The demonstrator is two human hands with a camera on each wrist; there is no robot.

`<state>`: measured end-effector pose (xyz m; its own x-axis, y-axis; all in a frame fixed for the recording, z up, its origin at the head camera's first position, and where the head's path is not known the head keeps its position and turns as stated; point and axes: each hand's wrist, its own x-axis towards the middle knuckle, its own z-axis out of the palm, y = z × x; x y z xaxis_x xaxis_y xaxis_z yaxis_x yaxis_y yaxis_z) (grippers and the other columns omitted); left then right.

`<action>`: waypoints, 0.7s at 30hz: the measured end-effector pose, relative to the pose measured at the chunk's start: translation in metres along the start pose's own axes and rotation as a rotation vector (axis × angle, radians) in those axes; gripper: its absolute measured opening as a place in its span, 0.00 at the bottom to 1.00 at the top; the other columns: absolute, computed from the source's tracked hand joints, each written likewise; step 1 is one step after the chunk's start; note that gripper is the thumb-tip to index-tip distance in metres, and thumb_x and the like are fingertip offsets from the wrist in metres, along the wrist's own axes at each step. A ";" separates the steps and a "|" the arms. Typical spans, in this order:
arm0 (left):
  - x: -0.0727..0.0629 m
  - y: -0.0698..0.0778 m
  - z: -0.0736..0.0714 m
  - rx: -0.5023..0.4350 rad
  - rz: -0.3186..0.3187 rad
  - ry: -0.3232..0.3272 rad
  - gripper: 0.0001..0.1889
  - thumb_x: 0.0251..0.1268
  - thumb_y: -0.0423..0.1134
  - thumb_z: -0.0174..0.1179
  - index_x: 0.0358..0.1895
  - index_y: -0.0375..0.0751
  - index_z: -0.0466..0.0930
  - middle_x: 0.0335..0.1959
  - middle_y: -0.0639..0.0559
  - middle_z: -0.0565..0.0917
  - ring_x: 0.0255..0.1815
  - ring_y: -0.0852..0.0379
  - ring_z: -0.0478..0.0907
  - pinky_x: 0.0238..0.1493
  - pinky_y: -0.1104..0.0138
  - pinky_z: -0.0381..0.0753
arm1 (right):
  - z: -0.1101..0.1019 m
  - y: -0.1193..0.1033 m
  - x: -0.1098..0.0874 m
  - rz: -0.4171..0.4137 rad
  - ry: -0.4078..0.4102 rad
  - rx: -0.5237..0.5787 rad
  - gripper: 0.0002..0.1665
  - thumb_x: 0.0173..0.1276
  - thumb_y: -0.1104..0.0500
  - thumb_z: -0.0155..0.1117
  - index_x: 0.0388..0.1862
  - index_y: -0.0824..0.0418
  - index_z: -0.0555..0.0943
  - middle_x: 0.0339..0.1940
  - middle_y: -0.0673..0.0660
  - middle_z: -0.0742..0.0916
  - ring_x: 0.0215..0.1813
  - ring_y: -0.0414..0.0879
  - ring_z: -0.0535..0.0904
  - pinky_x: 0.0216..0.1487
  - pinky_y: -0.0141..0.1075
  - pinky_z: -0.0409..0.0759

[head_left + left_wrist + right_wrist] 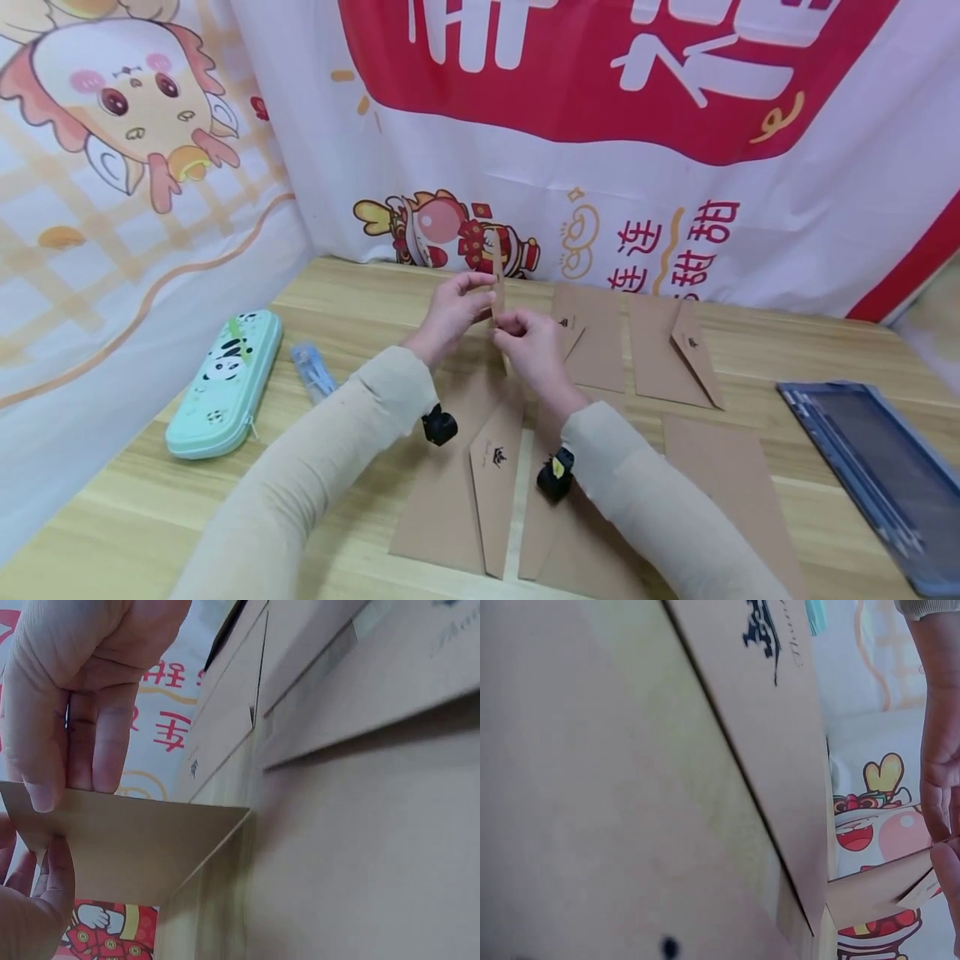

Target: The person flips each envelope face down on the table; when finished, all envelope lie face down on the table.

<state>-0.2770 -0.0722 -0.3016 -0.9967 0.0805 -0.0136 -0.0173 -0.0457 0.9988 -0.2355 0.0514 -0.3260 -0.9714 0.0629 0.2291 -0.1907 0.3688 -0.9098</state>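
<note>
Both hands hold a brown paper envelope on edge above the back of the table. My left hand pinches it from the left, fingers at its upper part. My right hand pinches its near edge a little lower. In the left wrist view the envelope shows a plain face, with the right thumb and fingers on one edge and the left fingertips by a corner. The right wrist view shows its flap side. Below my forearms lies an envelope with a pointed flap and a black crown print.
Several more brown envelopes lie on the wooden table, including one at the back right. A mint panda pencil case and a light-blue item are at left. A dark-blue case with pencils is at right. A printed curtain hangs behind.
</note>
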 end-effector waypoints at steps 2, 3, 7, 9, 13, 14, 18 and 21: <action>-0.001 0.000 0.001 -0.018 0.014 -0.004 0.16 0.63 0.30 0.55 0.54 0.35 0.74 0.57 0.46 0.73 0.54 0.49 0.74 0.54 0.60 0.78 | 0.000 0.000 -0.001 -0.024 0.036 -0.021 0.06 0.56 0.66 0.65 0.34 0.63 0.84 0.29 0.57 0.86 0.31 0.44 0.77 0.30 0.27 0.76; -0.002 0.000 0.002 -0.025 0.025 -0.006 0.15 0.63 0.30 0.55 0.54 0.35 0.74 0.57 0.45 0.74 0.54 0.48 0.75 0.54 0.60 0.78 | 0.000 -0.001 -0.002 -0.038 0.060 -0.036 0.05 0.56 0.66 0.65 0.33 0.64 0.84 0.28 0.58 0.86 0.30 0.44 0.77 0.29 0.27 0.75; -0.002 0.000 0.002 -0.056 0.082 -0.011 0.15 0.65 0.33 0.55 0.54 0.34 0.72 0.55 0.42 0.75 0.53 0.48 0.75 0.54 0.61 0.77 | -0.002 -0.004 -0.001 -0.070 0.181 -0.068 0.05 0.55 0.67 0.61 0.31 0.64 0.83 0.26 0.58 0.86 0.27 0.45 0.77 0.26 0.26 0.73; -0.002 -0.001 0.002 -0.059 0.107 -0.003 0.15 0.65 0.34 0.54 0.54 0.35 0.72 0.54 0.43 0.75 0.53 0.48 0.75 0.55 0.61 0.77 | -0.005 -0.005 0.000 -0.077 0.244 -0.059 0.05 0.54 0.67 0.61 0.30 0.65 0.82 0.25 0.59 0.85 0.26 0.45 0.77 0.25 0.26 0.72; -0.003 -0.005 -0.001 -0.073 0.131 0.013 0.17 0.65 0.30 0.53 0.55 0.30 0.70 0.54 0.38 0.73 0.52 0.46 0.74 0.56 0.57 0.76 | -0.012 -0.004 0.003 -0.068 0.330 0.026 0.05 0.54 0.67 0.61 0.31 0.66 0.81 0.25 0.59 0.84 0.25 0.40 0.76 0.26 0.24 0.74; -0.004 -0.007 -0.002 -0.075 0.131 0.018 0.17 0.64 0.29 0.53 0.56 0.29 0.70 0.54 0.37 0.73 0.50 0.46 0.74 0.56 0.56 0.76 | -0.013 -0.003 0.003 -0.059 0.339 0.069 0.05 0.54 0.68 0.60 0.31 0.66 0.80 0.25 0.59 0.84 0.25 0.39 0.75 0.27 0.24 0.75; -0.008 -0.012 -0.003 -0.063 0.119 0.061 0.18 0.62 0.26 0.53 0.56 0.26 0.69 0.54 0.35 0.72 0.43 0.53 0.74 0.54 0.56 0.77 | -0.016 0.000 0.004 -0.001 0.336 0.270 0.06 0.56 0.70 0.59 0.34 0.68 0.76 0.25 0.54 0.79 0.25 0.35 0.75 0.29 0.27 0.81; -0.013 -0.015 -0.003 -0.032 0.115 0.116 0.18 0.61 0.25 0.53 0.56 0.28 0.69 0.51 0.39 0.73 0.39 0.59 0.72 0.47 0.62 0.79 | -0.018 0.001 0.005 0.053 0.332 0.427 0.08 0.57 0.72 0.58 0.36 0.67 0.73 0.27 0.52 0.75 0.27 0.36 0.74 0.32 0.29 0.83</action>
<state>-0.2638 -0.0755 -0.3163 -0.9947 -0.0423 0.0938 0.0969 -0.0797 0.9921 -0.2384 0.0689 -0.3198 -0.8973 0.3864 0.2135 -0.2508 -0.0482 -0.9668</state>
